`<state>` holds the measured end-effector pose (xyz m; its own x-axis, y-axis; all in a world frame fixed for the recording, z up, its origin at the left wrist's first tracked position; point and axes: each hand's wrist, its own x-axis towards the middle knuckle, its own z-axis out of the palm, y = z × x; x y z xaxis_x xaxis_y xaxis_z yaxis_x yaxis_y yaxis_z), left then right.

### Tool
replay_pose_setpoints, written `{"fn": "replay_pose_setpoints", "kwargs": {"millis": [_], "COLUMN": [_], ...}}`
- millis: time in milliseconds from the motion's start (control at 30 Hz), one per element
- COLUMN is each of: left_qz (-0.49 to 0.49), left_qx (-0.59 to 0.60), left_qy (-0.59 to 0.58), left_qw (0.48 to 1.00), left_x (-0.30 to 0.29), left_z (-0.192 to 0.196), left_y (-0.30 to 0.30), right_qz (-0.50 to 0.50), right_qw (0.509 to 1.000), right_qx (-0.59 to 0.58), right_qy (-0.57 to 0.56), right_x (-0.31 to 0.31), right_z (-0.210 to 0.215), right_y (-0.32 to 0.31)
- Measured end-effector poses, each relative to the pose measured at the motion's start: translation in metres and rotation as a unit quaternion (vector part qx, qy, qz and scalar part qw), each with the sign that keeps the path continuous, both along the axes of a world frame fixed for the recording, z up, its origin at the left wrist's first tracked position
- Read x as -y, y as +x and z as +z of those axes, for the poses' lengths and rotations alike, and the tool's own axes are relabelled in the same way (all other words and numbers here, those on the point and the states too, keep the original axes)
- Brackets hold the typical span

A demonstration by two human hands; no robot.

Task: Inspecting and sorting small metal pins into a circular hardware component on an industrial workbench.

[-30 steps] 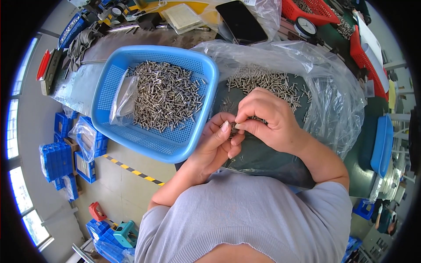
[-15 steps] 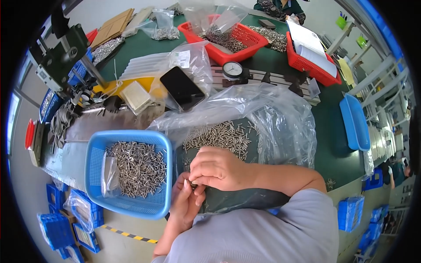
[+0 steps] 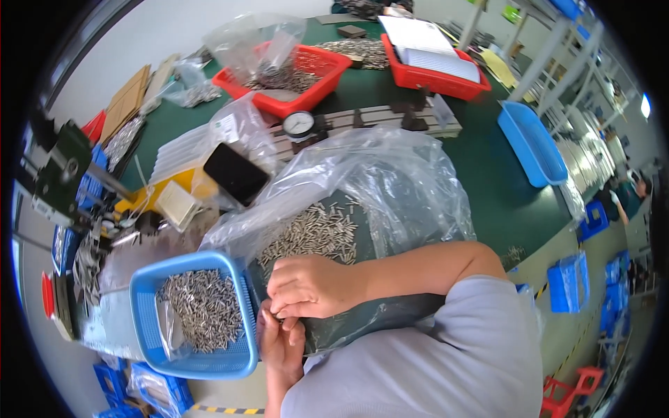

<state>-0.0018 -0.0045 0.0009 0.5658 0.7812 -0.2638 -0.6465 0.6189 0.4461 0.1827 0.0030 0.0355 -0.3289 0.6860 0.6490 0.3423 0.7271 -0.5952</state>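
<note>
My right hand [image 3: 310,285] bends over my left with its thumb and fingers pinched together. Below it, my left hand [image 3: 280,346] is turned up with curled fingers, their tips meeting those of the right. A sliver of dark metal shows between them, apparently small metal pins, mostly hidden by the fingers. Just beyond the hands, a loose heap of short silvery metal pins [image 3: 313,233] lies on a clear plastic bag [image 3: 418,188] spread over the green table. To the left stands a blue basket [image 3: 143,327] holding many such pins [image 3: 205,310] and a small clear bag [image 3: 169,324].
Past the plastic lie a black phone [image 3: 235,174] and a dial gauge [image 3: 300,125] by a slotted metal rail. Farther back are a red basket [image 3: 327,64] with bagged pins and another red basket [image 3: 442,87] with papers. A blue tray [image 3: 533,146] sits at the right edge.
The view has turned, shifting the table's contents leftward in the picture. My hands stay joined at the fingertips beside the blue basket, with the right still bent over the left.
</note>
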Motion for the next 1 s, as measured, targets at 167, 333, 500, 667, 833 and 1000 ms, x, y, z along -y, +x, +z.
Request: {"fn": "replay_pose_setpoints", "kwargs": {"millis": [167, 333, 500, 667, 833, 1000], "left_qz": [-0.016, -0.038, -0.035, -0.069, -0.046, -0.031], "left_qx": [0.006, 0.011, 0.018, 0.020, 0.032, -0.035], "left_qy": [0.001, 0.032, 0.017, 0.045, 0.041, 0.037], "left_qw": [1.000, 0.999, 0.999, 0.996, 0.998, 0.998], "left_x": [-0.002, -0.004, -0.003, -0.001, -0.003, -0.003], "left_z": [-0.005, -0.004, -0.003, -0.008, -0.002, 0.002], "left_y": [-0.002, -0.001, 0.000, 0.003, 0.006, 0.001], "right_qz": [0.002, 0.001, 0.034, 0.066, 0.027, 0.027], "right_qw": [1.000, 0.998, 0.983, 0.986, 0.991, 0.999], "right_qx": [-0.008, -0.049, -0.074, -0.058, -0.044, -0.023], "right_qy": [-0.003, -0.037, -0.165, -0.144, -0.127, -0.022], "right_x": [0.000, 0.000, -0.001, -0.006, -0.012, -0.017], "right_z": [-0.008, -0.006, -0.002, -0.011, -0.006, -0.008], "right_y": [-0.001, -0.002, -0.002, 0.006, 0.003, 0.002]}}
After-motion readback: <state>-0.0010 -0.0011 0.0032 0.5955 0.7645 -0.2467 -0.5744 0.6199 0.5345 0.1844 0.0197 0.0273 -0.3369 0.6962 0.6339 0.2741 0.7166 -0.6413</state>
